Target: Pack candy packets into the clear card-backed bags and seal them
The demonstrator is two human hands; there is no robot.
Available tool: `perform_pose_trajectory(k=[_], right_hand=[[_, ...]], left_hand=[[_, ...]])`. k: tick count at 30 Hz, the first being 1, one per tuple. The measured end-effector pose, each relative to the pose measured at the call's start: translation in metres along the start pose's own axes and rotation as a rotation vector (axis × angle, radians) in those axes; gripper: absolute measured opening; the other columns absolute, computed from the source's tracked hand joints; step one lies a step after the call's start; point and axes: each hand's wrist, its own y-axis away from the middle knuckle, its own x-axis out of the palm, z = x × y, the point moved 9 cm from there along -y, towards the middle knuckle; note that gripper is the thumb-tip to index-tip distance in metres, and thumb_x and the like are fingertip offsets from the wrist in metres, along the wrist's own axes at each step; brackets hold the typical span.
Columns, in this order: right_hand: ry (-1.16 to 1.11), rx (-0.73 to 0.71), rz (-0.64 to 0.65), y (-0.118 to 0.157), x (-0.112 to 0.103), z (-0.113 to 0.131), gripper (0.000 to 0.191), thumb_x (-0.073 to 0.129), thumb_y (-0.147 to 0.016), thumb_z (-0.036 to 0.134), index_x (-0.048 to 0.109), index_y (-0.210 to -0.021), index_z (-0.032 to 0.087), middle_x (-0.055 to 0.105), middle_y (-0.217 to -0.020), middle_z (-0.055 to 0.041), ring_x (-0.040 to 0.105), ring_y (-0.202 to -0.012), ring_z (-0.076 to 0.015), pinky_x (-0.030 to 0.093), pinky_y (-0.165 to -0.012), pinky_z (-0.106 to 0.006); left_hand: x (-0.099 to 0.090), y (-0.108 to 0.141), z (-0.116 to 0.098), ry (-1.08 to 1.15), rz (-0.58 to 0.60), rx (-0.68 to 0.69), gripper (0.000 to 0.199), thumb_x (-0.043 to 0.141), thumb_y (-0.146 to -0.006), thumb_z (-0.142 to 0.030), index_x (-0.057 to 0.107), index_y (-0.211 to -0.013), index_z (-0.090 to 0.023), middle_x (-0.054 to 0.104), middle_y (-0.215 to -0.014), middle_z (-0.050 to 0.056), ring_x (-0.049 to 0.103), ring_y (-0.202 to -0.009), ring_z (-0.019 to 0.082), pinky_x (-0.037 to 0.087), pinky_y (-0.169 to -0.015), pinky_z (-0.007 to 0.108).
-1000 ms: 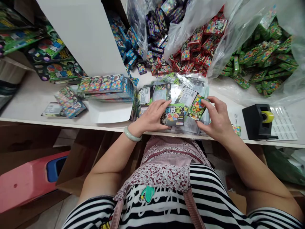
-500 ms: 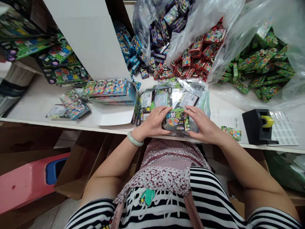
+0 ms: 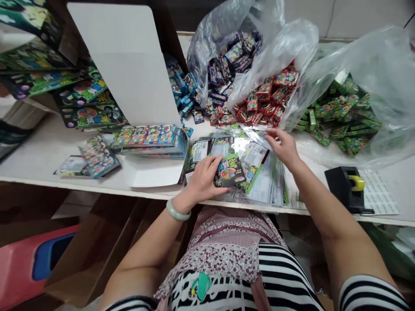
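My left hand (image 3: 204, 180), a pale bangle at its wrist, grips the left edge of a black and green printed packet (image 3: 229, 171) between thumb and fingers. The packet is tilted over a loose pile of similar flat packets and clear plastic sleeves (image 3: 262, 188). At the pile's far right edge is my right hand (image 3: 284, 147). Its thumb and fingertips are pinched together; what they hold, if anything, is too small to make out. A packet with a white label (image 3: 254, 154) lies between the two hands.
Behind the pile, plastic bags hold small purple boxes (image 3: 233, 56), red boxes (image 3: 264, 95) and green boxes (image 3: 346, 112). To the left, an open white carton (image 3: 152, 170) holds stacked colourful boxes (image 3: 149, 136). A black tape dispenser (image 3: 345, 190) sits right, near the table edge.
My right hand has let go of the packet's right side and moved up and right to the pile's far edge. My left hand keeps the packet, now more tilted. The camera view has shifted.
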Motion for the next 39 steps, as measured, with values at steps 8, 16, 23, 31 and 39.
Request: perform_pose_trajectory(k=[8, 16, 23, 31, 39], right_hand=[[0.855, 0.1, 0.14, -0.14, 0.022, -0.072, 0.042, 0.057, -0.085, 0.022, 0.064, -0.12, 0.0, 0.061, -0.124, -0.0282, 0.048, -0.12, -0.0383, 0.025, -0.106, -0.054], [0.872, 0.185, 0.15, -0.129, 0.007, -0.09, 0.035, 0.051, -0.088, 0.02, 0.065, -0.113, 0.001, 0.065, -0.114, -0.0277, 0.057, -0.105, -0.0327, 0.029, -0.1, -0.048], [0.238, 0.213, -0.016, -0.094, -0.037, -0.062, 0.027, 0.056, -0.087, 0.04, 0.064, -0.099, 0.017, 0.069, -0.091, -0.0097, 0.062, -0.083, -0.024, 0.045, -0.079, -0.038], [-0.7, 0.28, 0.358, -0.003, 0.007, 0.002, 0.05, 0.076, -0.073, 0.053, 0.065, -0.111, 0.023, 0.066, -0.088, -0.0007, 0.056, -0.067, -0.012, 0.047, -0.06, -0.027], [-0.485, 0.128, 0.542, 0.035, 0.03, 0.051, 0.035, 0.073, -0.078, 0.051, 0.07, -0.094, 0.02, 0.07, -0.083, -0.0036, 0.059, -0.069, -0.0148, 0.048, -0.064, -0.031]], left_hand=[[-0.013, 0.006, 0.01, -0.006, -0.061, 0.006, 0.106, 0.075, -0.076, -0.054, 0.016, -0.158, -0.023, 0.05, -0.137, 0.019, 0.053, -0.124, 0.037, 0.048, -0.104, 0.052], [-0.004, 0.0, 0.023, 0.017, -0.044, 0.022, 0.107, 0.076, -0.077, -0.054, 0.014, -0.159, -0.025, 0.05, -0.137, 0.019, 0.054, -0.122, 0.037, 0.049, -0.103, 0.052], [-0.008, -0.004, 0.022, 0.021, -0.061, 0.001, 0.104, 0.074, -0.078, -0.056, 0.017, -0.158, -0.023, 0.05, -0.136, 0.019, 0.054, -0.123, 0.037, 0.048, -0.104, 0.051], [-0.009, -0.005, 0.018, -0.031, -0.097, 0.055, 0.103, 0.072, -0.078, -0.061, 0.021, -0.158, -0.02, 0.05, -0.136, 0.02, 0.053, -0.124, 0.037, 0.047, -0.105, 0.052], [0.009, -0.003, 0.002, -0.016, -0.038, 0.176, 0.103, 0.072, -0.078, -0.057, 0.021, -0.157, -0.017, 0.049, -0.136, 0.021, 0.05, -0.126, 0.038, 0.043, -0.106, 0.054]])
